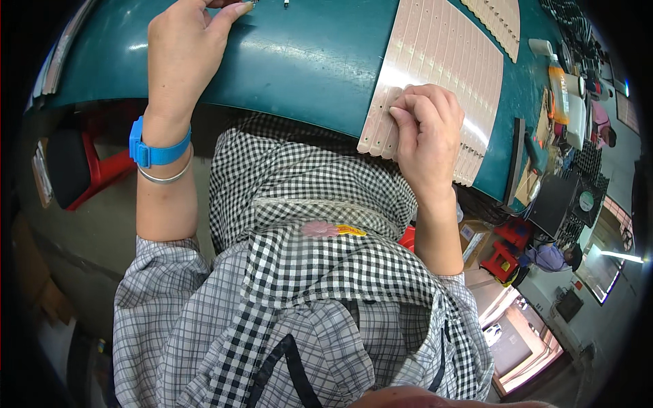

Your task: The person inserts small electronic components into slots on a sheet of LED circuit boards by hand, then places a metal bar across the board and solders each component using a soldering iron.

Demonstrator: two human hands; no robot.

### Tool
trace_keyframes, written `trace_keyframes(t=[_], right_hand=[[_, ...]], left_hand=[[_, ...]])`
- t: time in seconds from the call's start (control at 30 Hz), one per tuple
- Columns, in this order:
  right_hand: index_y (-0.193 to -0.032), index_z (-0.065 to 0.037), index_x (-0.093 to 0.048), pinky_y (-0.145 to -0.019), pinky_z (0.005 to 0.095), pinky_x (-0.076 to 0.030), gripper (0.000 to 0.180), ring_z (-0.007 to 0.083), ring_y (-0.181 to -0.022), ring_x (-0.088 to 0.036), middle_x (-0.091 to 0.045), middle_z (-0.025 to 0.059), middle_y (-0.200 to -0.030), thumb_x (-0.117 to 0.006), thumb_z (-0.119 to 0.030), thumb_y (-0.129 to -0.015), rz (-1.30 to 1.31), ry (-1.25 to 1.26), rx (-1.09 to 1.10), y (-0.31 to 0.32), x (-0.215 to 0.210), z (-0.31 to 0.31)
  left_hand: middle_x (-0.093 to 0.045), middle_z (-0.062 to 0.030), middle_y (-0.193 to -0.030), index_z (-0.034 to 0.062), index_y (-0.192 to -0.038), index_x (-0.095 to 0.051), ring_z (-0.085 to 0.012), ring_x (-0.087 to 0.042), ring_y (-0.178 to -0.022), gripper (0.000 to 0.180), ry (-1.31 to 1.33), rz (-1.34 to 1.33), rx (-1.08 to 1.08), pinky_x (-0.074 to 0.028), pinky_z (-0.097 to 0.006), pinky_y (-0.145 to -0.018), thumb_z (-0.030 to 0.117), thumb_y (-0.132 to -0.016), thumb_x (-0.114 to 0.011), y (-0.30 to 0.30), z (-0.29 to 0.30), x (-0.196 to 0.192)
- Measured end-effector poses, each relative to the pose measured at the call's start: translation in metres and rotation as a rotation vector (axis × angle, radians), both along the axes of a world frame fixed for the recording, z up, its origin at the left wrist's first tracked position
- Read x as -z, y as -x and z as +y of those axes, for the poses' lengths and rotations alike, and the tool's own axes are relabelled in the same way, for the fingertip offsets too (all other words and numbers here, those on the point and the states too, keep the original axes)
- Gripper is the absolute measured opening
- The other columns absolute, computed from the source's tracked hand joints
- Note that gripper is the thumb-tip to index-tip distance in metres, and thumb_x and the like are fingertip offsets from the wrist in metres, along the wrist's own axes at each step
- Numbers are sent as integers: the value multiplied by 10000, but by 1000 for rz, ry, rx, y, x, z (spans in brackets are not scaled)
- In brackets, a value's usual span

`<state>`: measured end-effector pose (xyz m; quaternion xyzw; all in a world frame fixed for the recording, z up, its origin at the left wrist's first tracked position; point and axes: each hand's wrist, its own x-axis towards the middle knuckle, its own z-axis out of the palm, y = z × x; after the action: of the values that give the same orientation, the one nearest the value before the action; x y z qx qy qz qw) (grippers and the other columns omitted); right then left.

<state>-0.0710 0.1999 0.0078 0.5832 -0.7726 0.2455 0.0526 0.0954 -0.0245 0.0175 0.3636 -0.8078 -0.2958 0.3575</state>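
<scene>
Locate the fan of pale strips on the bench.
In the head view, the pale strips lie right of centre on the green bench top, their near ends under the right hand.

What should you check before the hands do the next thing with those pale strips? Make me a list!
1. Right hand is on the pale strips: ok, its fingers press on their near end.
2. Strips lie flat on the green table: ok, side by side, though their near ends reach past the table edge.
3. Left hand has its small part: cannot tell, the fingertips pinch at the picture's top edge.
4. Blue wrist strap is on: ok, on the left wrist beside a thin bangle.
5. Orange bottle is away from the strips: ok, it stands apart on the right.
</scene>
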Motion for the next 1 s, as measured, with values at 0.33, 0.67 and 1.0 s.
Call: trace_keyframes(t=[0.33, 0.67, 1.0], right_hand=[[-817, -57, -626, -913, 414, -377, 143, 268, -926, -571, -622, 47, -887, -727, -50, -716, 77, -59, 1, -2, -7, -6], [-805, -59, -634, -963, 443, -357, 141, 251, -925, -578, -629, 34, -877, -734, -64, -706, 125, -74, 38, -8, -6, -8], [-880, -66, -688, -840, 372, -441, 115, 254, -880, -603, -654, 57, -866, -730, -67, -773, -201, 44, 32, 5, -35, -2]], left_hand=[[-641, -40, -709, -25, -874, -676, -51, -519, -609, 70, -35, 101, 48, -410, -224, -556, -31, -806, -663, 2, 9, 3], [-671, -37, -853, 3, -975, -724, -63, -567, -703, 116, -484, 298, 314, -442, -200, -633, 21, -880, -660, 5, 38, 5], [-646, 4, -923, -4, -1181, -624, 36, -415, -590, 260, -1073, 400, 608, -258, -135, -459, 52, -928, -649, 17, 72, 0]])
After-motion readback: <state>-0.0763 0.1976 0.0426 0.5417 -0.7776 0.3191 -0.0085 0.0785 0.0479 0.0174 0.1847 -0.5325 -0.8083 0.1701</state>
